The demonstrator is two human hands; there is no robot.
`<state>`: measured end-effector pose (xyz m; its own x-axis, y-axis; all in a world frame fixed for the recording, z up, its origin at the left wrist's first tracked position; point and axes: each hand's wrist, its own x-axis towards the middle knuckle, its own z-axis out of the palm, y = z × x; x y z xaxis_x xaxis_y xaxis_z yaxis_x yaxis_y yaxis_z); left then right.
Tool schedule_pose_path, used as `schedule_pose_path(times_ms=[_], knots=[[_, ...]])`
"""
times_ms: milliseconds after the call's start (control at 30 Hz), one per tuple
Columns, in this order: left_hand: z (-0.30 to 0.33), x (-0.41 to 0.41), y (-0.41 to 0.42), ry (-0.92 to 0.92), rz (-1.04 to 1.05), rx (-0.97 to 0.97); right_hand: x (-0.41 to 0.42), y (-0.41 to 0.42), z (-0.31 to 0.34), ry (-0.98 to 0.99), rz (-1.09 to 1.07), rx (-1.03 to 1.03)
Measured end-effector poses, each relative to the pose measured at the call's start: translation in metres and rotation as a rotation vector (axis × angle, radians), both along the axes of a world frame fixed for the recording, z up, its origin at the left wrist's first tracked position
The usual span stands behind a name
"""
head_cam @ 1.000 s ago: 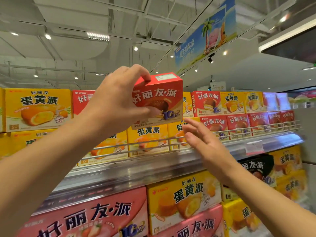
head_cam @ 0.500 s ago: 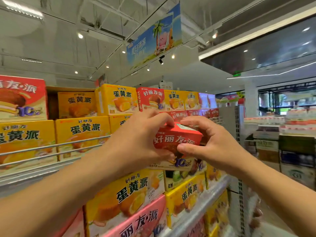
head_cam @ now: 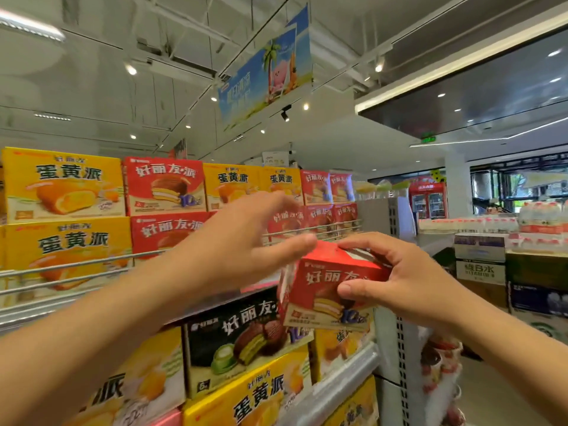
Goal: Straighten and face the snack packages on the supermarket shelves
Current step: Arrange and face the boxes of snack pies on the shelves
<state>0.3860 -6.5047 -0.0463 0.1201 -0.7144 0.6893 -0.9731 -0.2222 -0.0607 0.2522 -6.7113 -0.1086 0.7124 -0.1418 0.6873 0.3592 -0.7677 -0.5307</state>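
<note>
Right hand (head_cam: 408,281) alone grips the red pie box (head_cam: 330,290), thumb on its face, fingers over the top, in the air off the shelf end. Left hand (head_cam: 242,247) is spread beside it, holding nothing, blurred. Risk: one-handed pinch lets the box twist or drop. Farther back, the wire rail (head_cam: 76,265) could snag it going in, or it bumps the red and yellow rows (head_cam: 166,186).

Bare forearms, left hand (head_cam: 242,241) blurred, apparently sleeveless

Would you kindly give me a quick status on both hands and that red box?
Right hand gripping red pie box. Left hand open, off the box. Shelf rail ahead.
</note>
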Motion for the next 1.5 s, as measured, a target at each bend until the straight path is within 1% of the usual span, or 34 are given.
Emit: schedule_pose_path(times_ms=[67, 233, 267, 333, 433, 500, 567, 833, 967, 1067, 1133, 1233, 1300, 1433, 1500], knots=[[0.017, 0.016, -0.018, -0.077, 0.141, -0.008, 0.001, -0.031, 0.001, 0.004, 0.005, 0.004], [0.062, 0.071, -0.036, -0.367, 0.675, 0.01, 0.02, -0.085, 0.01, -0.003, 0.083, 0.027], [0.069, 0.081, -0.036, -0.387, 0.756, 0.025, 0.025, -0.091, 0.011, -0.01, 0.104, 0.033], [0.078, 0.097, -0.037, -0.361, 0.886, 0.049, 0.036, -0.1, 0.013, -0.023, 0.141, 0.042], [0.084, 0.111, -0.038, -0.359, 0.98, 0.095, 0.051, -0.109, 0.017, -0.043, 0.176, 0.044], [0.085, 0.113, -0.04, -0.385, 0.977, 0.087, 0.058, -0.113, 0.019, -0.05, 0.202, 0.045], [0.087, 0.113, -0.042, -0.374, 0.947, 0.04, 0.064, -0.117, 0.022, -0.049, 0.225, 0.038], [0.088, 0.095, -0.048, -0.21, 0.799, -0.089, 0.083, -0.118, 0.024, -0.08, 0.277, 0.021], [0.095, 0.074, -0.039, -0.05, 0.596, -0.217, 0.089, -0.117, 0.035, -0.074, 0.308, -0.026], [0.107, 0.043, -0.018, 0.052, 0.428, -0.354, 0.091, -0.112, 0.062, -0.135, 0.324, -0.053], [0.11, 0.024, 0.0, 0.079, 0.38, -0.402, 0.093, -0.104, 0.087, -0.194, 0.33, -0.078], [0.103, 0.006, 0.029, 0.145, 0.388, -0.397, 0.109, -0.087, 0.13, -0.259, 0.327, -0.133], [0.096, -0.001, 0.048, 0.184, 0.409, -0.374, 0.124, -0.07, 0.159, -0.255, 0.337, -0.179], [0.084, -0.009, 0.077, 0.197, 0.493, -0.336, 0.151, -0.032, 0.204, -0.249, 0.324, -0.261], [0.08, -0.011, 0.088, 0.168, 0.527, -0.327, 0.164, -0.019, 0.217, -0.247, 0.303, -0.292]])
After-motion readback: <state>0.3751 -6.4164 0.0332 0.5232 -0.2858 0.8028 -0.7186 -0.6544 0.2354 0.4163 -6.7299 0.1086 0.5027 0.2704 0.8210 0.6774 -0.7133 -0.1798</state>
